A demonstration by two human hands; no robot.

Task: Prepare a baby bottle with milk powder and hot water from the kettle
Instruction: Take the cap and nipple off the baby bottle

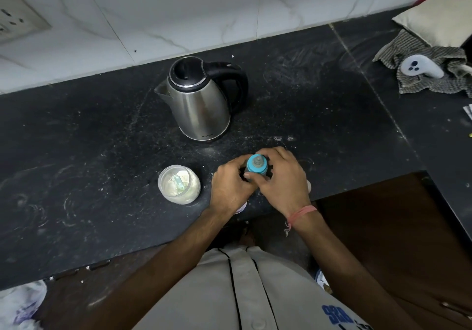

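Note:
A baby bottle point(257, 166) with a blue screw cap and grey teat stands on the black counter point(102, 156) near its front edge. My left hand point(231, 186) wraps the bottle's body from the left. My right hand point(281, 179) curls its fingers around the blue cap from the right. The bottle's body is mostly hidden by both hands. An open clear jar of milk powder point(178, 184) with a blue scoop inside stands just left of my left hand. A steel kettle point(201, 99) with a black lid and handle stands behind, spout pointing left.
A checked cloth point(434, 74) with a white controller point(421, 67) on it lies at the back right beside a cream pillow point(439, 15). A wall socket point(15, 18) sits at the upper left. White powder specks dot the counter. A white lid edge point(241, 208) peeks under my left wrist.

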